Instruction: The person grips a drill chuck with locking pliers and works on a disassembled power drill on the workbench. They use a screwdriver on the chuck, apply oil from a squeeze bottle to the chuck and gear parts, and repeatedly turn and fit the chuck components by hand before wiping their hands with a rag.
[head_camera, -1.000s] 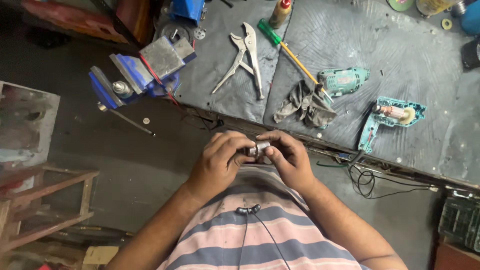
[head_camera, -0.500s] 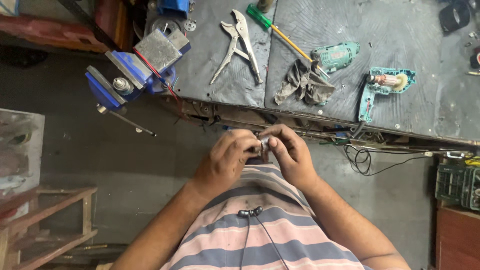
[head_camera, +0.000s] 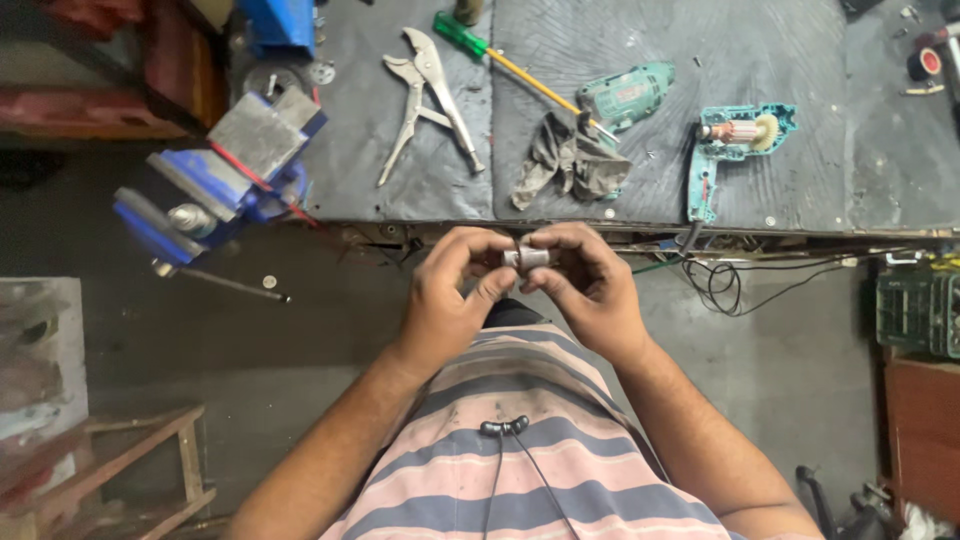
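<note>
Your left hand (head_camera: 455, 295) and right hand (head_camera: 590, 285) pinch a small grey metal part (head_camera: 527, 257) between closed fingertips, held in the air just off the workbench's front edge (head_camera: 560, 226). Open floor lies to either side of your arms. Locking pliers (head_camera: 430, 95), a rag (head_camera: 565, 160) and an opened drill housing (head_camera: 735, 140) sit well back on the bench; a blue vise (head_camera: 215, 185) overhangs its left corner.

My left hand (head_camera: 455, 300) and right hand (head_camera: 590, 290) sit close together just off the workbench (head_camera: 870, 170) edge, with open air beneath them. Straight ahead, the rag (head_camera: 565, 165), green drill (head_camera: 625, 95) and opened drill half (head_camera: 725, 150) crowd the bench. Locking pliers (head_camera: 425, 100) block the left; the blue vise (head_camera: 215, 185) juts out farther left. Cables (head_camera: 725, 285) dangle at right.
</note>
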